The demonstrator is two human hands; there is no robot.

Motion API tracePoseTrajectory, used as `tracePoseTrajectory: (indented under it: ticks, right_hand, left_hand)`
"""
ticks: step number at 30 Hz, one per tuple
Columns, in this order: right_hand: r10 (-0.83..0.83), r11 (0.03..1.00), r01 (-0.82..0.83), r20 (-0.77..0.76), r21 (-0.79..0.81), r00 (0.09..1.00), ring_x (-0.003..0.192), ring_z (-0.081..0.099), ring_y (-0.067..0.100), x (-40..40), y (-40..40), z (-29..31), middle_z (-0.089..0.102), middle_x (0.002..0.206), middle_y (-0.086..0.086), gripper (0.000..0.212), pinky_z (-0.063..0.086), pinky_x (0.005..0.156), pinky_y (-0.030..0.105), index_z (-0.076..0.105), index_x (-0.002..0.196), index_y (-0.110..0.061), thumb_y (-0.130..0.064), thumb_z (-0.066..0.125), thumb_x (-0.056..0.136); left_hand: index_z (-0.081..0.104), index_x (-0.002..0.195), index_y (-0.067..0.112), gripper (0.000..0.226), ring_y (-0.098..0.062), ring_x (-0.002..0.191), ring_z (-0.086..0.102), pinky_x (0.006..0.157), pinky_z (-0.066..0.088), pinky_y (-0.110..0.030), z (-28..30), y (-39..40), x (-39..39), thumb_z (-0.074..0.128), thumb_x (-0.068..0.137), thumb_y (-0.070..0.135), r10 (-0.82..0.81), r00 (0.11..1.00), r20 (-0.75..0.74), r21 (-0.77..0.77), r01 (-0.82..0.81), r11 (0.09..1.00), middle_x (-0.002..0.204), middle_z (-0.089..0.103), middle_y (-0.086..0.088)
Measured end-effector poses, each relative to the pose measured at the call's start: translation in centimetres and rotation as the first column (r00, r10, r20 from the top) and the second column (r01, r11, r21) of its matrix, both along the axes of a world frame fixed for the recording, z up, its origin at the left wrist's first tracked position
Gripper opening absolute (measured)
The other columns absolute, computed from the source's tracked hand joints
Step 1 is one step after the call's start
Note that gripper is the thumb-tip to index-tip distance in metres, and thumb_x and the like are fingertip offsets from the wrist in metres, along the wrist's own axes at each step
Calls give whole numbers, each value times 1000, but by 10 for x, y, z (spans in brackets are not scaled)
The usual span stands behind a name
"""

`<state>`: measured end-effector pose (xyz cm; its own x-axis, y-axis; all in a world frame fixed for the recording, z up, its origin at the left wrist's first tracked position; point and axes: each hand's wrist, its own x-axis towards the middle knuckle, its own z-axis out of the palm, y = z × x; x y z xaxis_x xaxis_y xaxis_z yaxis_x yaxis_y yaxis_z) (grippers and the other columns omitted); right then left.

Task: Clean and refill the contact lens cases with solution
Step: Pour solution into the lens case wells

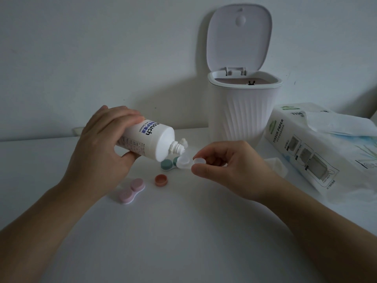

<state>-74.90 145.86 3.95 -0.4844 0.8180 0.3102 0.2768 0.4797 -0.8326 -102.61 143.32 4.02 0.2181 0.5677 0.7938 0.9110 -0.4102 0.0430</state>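
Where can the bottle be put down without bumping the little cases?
The near table, between the forearms and in front of the pink case, is bare. So is the far-left corner. It's crowded around the orange cap, green case, bin and tissue pack.

White table (183,231): pink case (129,191), orange cap (161,180), bin (243,111).
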Motion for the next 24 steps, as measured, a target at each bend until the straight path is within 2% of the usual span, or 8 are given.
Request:
tracePoseTrajectory:
  ticks: [5, 8, 11, 14, 15, 17, 19, 24]
  right_hand:
    - [33, 999, -35, 90, 16, 995, 57, 49, 0, 2, 5, -4, 63, 66, -9, 8, 41, 56, 11, 77, 88, -37, -35, 81, 81]
    - [59, 998, -58, 152, -6, 987, 59, 48, 1, 3, 9, -8, 59, 67, -14, 14, 40, 59, 11, 75, 89, -45, -37, 81, 80]
    - [94, 995, -87, 172, -45, 981, 60, 48, 1, 4, 11, -8, 56, 66, -14, 17, 40, 60, 11, 77, 94, -43, -37, 82, 79]
    - [105, 994, -96, 211, -54, 972, 58, 47, -1, 4, 13, -10, 53, 63, -18, 19, 41, 62, 12, 78, 97, -42, -39, 82, 79]
    - [102, 994, -93, 231, -51, 968, 58, 47, 0, 4, 14, -10, 52, 62, -19, 20, 43, 64, 14, 78, 98, -42, -40, 82, 78]
    - [98, 995, -89, 268, -46, 958, 64, 55, 12, 4, 14, -11, 48, 61, -19, 21, 55, 82, 33, 78, 99, -41, -40, 82, 78]
    - [110, 994, -105, 292, -32, 950, 79, 62, 29, 2, 13, -11, 44, 63, -16, 20, 49, 98, 48, 77, 97, -42, -37, 82, 78]
    - [124, 991, -136, 381, 5, 916, 73, 55, 5, 5, 13, -7, 45, 74, -10, 23, 43, 81, 21, 73, 96, -48, -36, 82, 78]
  left_hand:
    - [65, 122, 2, 65, -24, 121, 56, 118, 33, -40, 1, -3, 3, 92, 63, 0, -22, 996, 85, -39, 26, 999, 128, 64, -3]
    - [65, 124, 7, 68, -21, 118, 55, 105, 41, -26, 1, -8, 3, 94, 63, 3, -26, 988, 154, -74, 38, 997, 125, 60, 8]
    - [64, 125, 10, 71, -17, 119, 54, 100, 36, -9, 1, -10, 2, 94, 61, 4, -10, 981, 192, -99, 29, 995, 124, 59, 10]
    - [63, 126, 14, 74, -15, 118, 54, 97, 33, -3, 1, -12, -1, 95, 60, 4, 14, 972, 236, -134, 18, 991, 124, 59, 12]
    - [63, 127, 16, 74, -13, 117, 54, 95, 33, -3, 0, -13, -1, 95, 61, 5, 19, 967, 255, -144, 18, 989, 124, 59, 14]
    - [62, 126, 20, 74, -6, 112, 53, 93, 33, -1, 0, -14, -2, 95, 61, 7, 24, 955, 297, -155, 23, 988, 120, 58, 19]
    - [61, 125, 26, 73, 4, 107, 53, 89, 34, 1, 0, -15, -1, 95, 61, 10, 32, 935, 353, -168, 30, 985, 115, 58, 25]
    - [60, 122, 37, 69, 24, 105, 49, 82, 33, 5, -2, -14, 2, 92, 65, 17, 45, 884, 466, -187, 49, 981, 115, 59, 31]
